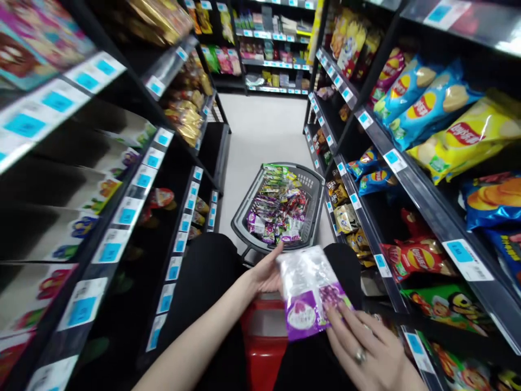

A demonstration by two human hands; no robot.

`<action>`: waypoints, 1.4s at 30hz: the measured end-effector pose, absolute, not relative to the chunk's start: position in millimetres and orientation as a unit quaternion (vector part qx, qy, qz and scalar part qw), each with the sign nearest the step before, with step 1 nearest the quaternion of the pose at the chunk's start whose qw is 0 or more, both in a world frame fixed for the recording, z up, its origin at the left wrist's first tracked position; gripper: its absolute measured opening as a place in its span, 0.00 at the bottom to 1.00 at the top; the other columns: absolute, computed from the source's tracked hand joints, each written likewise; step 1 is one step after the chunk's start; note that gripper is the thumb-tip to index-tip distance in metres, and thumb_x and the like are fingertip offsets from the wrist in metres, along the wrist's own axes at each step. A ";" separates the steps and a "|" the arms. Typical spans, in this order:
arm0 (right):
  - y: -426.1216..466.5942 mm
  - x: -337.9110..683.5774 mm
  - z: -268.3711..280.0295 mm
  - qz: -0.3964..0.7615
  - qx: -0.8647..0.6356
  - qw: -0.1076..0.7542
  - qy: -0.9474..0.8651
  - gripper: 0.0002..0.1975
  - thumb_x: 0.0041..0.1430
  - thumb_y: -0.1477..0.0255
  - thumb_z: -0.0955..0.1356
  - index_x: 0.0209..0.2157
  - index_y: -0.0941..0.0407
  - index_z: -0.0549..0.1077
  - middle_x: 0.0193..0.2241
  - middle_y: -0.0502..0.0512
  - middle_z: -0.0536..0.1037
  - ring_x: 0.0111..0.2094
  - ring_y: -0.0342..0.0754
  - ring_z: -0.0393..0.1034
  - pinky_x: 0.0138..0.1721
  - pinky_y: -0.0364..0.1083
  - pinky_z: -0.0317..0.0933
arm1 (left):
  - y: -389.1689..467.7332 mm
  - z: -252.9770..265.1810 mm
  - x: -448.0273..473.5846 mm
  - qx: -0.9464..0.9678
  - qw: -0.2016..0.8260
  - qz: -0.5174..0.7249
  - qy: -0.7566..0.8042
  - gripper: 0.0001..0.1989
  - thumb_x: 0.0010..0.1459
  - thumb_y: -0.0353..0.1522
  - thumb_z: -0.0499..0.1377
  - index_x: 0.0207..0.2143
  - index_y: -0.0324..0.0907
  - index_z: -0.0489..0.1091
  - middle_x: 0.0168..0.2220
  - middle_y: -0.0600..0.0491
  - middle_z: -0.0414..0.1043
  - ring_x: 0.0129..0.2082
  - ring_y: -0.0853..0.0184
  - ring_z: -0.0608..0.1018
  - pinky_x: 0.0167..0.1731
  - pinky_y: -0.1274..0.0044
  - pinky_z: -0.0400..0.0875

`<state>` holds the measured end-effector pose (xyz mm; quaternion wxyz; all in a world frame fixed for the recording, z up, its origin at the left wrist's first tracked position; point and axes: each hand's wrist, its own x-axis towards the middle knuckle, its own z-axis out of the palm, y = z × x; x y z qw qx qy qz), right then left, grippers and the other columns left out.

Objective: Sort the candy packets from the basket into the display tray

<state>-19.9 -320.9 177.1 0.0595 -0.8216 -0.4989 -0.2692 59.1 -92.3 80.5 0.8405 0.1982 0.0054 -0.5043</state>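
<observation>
Closest to me, the purple-and-silver packet (309, 288) tilts between my black-clad legs (207, 271), its lower right corner under the fingers of my right hand (366, 347), which I judge to be closed on it, though the thumb is hidden. My left hand (266, 277) is at its left edge, thumb lifted; whether those fingers grip behind it I cannot tell. If the right hold is only a light pinch, the slick-looking film could slip and the packet drop onto the red surface (264, 355) below. Just ahead, the grey basket (314, 209) stands on the floor (264, 119), crowded with small packets (280, 203); a careless bump could spill some. Shelves (425, 204) close in on both sides, so a wide elbow might dislodge chip bags (468, 138).
</observation>
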 end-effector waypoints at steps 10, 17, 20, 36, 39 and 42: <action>-283.0 64.0 113.4 0.087 -0.746 0.659 -0.032 0.15 0.51 0.66 0.69 0.42 0.52 0.71 0.39 0.57 0.74 0.35 0.50 0.72 0.32 0.50 0.68 | -52.1 86.9 63.0 0.428 0.880 -0.194 0.070 0.41 0.38 0.29 0.67 0.56 0.43 0.56 0.45 0.48 0.70 0.38 0.64 0.74 0.35 0.77 0.66; -231.5 84.7 77.3 0.181 -0.543 0.818 0.060 0.29 0.41 0.66 0.74 0.48 0.54 0.67 0.36 0.54 0.78 0.35 0.50 0.73 0.36 0.48 0.66 | -46.4 82.8 75.1 0.481 0.859 -0.156 0.078 0.42 0.37 0.29 0.66 0.56 0.43 0.55 0.39 0.51 0.70 0.33 0.66 0.73 0.32 0.78 0.64; -238.4 88.0 61.3 0.176 -0.545 0.816 0.082 0.23 0.41 0.64 0.74 0.41 0.56 0.71 0.32 0.53 0.78 0.33 0.50 0.73 0.36 0.48 0.66 | -50.9 75.4 79.6 0.488 0.852 -0.168 0.085 0.39 0.38 0.31 0.66 0.55 0.43 0.57 0.36 0.53 0.70 0.31 0.68 0.73 0.31 0.79 0.64; -228.5 84.9 46.4 0.236 -0.594 0.764 0.086 0.20 0.32 0.69 0.77 0.32 0.59 0.75 0.28 0.54 0.80 0.29 0.51 0.73 0.32 0.48 0.66 | -56.3 65.6 80.3 0.505 0.816 -0.271 0.068 0.21 0.37 0.39 0.68 0.34 0.39 0.72 0.28 0.54 0.72 0.29 0.67 0.73 0.30 0.79 0.66; -232.8 94.5 37.4 0.112 -0.565 0.803 0.151 0.18 0.34 0.62 0.75 0.27 0.56 0.71 0.24 0.50 0.77 0.26 0.47 0.72 0.31 0.48 0.67 | -56.2 68.5 81.7 0.452 0.857 -0.227 0.094 0.28 0.47 0.48 0.60 0.47 0.42 0.65 0.35 0.51 0.72 0.30 0.67 0.74 0.30 0.75 0.69; -237.7 96.4 35.6 0.060 -0.540 0.822 0.167 0.18 0.35 0.61 0.75 0.26 0.53 0.66 0.24 0.46 0.75 0.28 0.45 0.72 0.35 0.49 0.67 | -62.0 73.3 76.7 0.424 0.881 -0.199 0.064 0.42 0.41 0.40 0.67 0.57 0.52 0.51 0.50 0.46 0.65 0.36 0.62 0.75 0.32 0.68 0.72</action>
